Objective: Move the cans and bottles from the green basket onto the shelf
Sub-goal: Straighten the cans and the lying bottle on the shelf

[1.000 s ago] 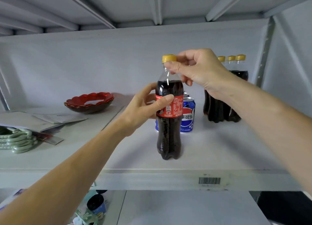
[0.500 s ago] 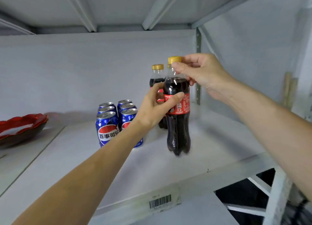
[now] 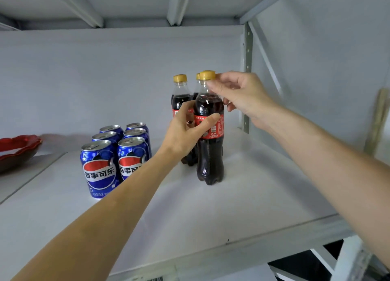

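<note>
A dark cola bottle [image 3: 210, 160] with a yellow cap and red label stands upright on the white shelf [image 3: 242, 207]. My left hand [image 3: 185, 133] is wrapped around its label. My right hand [image 3: 240, 95] pinches its neck just under the cap. Right behind it stand more cola bottles [image 3: 180, 95] with yellow caps, partly hidden. Several blue Pepsi cans [image 3: 99, 167] are grouped to the left, two abreast. The green basket is out of view.
A red scalloped dish [image 3: 16, 148] sits at the far left on a separate shelf panel. A perforated metal upright [image 3: 247, 74] marks the back right corner. The shelf's front lip [image 3: 253, 251] runs below my arms, and the board above hangs low.
The bottle in both hands has gone right and further back, from in front of the cans to just in front of the other bottles, its base now on the shelf. The view turned right.
</note>
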